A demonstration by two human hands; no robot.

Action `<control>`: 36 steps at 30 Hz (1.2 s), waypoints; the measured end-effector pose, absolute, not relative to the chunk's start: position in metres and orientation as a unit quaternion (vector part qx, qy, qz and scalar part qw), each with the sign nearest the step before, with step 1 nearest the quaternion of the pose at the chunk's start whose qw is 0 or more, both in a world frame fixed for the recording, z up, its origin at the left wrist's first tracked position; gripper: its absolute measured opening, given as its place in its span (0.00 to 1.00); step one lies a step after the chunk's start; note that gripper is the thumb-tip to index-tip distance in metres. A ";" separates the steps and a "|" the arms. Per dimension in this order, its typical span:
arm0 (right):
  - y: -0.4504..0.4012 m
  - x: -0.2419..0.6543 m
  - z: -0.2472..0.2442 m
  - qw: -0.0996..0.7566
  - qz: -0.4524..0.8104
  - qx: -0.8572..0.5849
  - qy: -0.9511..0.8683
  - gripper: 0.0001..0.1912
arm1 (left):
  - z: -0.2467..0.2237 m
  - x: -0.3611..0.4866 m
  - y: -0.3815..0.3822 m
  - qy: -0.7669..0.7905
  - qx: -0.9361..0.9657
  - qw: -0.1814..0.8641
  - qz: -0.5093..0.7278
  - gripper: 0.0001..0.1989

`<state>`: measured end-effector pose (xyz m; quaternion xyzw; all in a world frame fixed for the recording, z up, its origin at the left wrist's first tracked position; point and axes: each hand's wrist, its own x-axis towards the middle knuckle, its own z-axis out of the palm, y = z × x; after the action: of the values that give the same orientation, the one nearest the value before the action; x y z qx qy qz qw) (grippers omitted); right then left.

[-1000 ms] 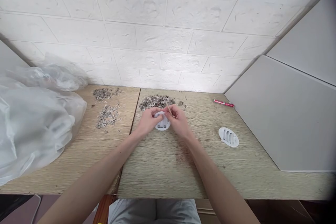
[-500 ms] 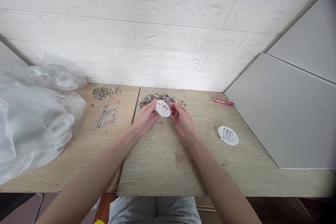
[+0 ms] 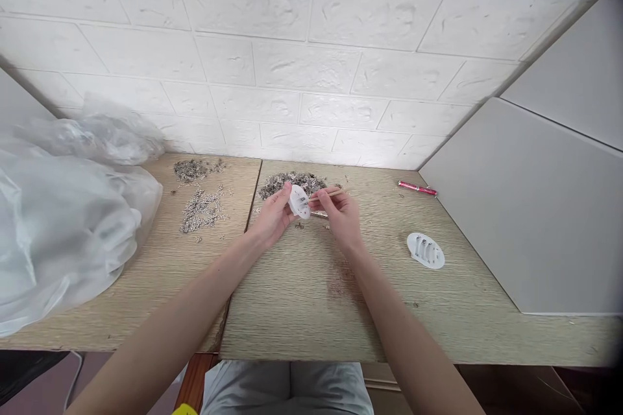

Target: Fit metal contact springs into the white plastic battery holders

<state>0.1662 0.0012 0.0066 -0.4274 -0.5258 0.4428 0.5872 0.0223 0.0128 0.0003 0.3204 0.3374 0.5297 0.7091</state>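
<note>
Between the thumb and fingers of my left hand (image 3: 270,218) is a white oval plastic piece (image 3: 298,202) with slots and small metal bits in it. My right hand (image 3: 342,217) is closed on a thin wooden stick (image 3: 329,195), whose tip meets the face of the plastic piece. A pile of small metal parts (image 3: 292,183) lies on the table just behind both hands. A second white oval piece (image 3: 426,251), also with metal bits in its slots, rests on the table to the right.
Two more heaps of small metal parts (image 3: 202,209) lie on the left tabletop (image 3: 160,285). Large translucent plastic bags (image 3: 73,227) stand at the far left. A red pen (image 3: 417,188) lies near the grey panel (image 3: 491,207) on the right. A white brick-patterned wall closes the back.
My right hand has swung the stick from upright to nearly level, bringing its tip onto the plastic piece. My left hand has tilted the piece more on edge.
</note>
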 end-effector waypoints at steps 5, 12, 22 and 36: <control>0.001 0.167 0.006 0.588 0.412 -0.444 -0.536 0.17 | -0.001 0.023 0.013 0.331 0.321 0.701 0.544 0.24; -0.002 0.162 0.002 0.596 0.374 -0.463 -0.539 0.16 | 0.001 0.027 0.007 0.323 0.321 0.685 0.568 0.24; -0.009 0.155 0.006 0.644 0.355 -0.472 -0.486 0.15 | 0.006 0.035 0.001 0.284 0.277 0.690 0.606 0.24; -0.009 0.155 0.002 0.633 0.282 -0.491 -0.528 0.15 | 0.006 0.040 -0.001 0.287 0.268 0.680 0.619 0.24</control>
<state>0.1552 -0.0086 0.0025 -0.4913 -0.5280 0.2818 0.6328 0.0401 -0.0014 0.0058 0.2680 0.2867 0.6190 0.6803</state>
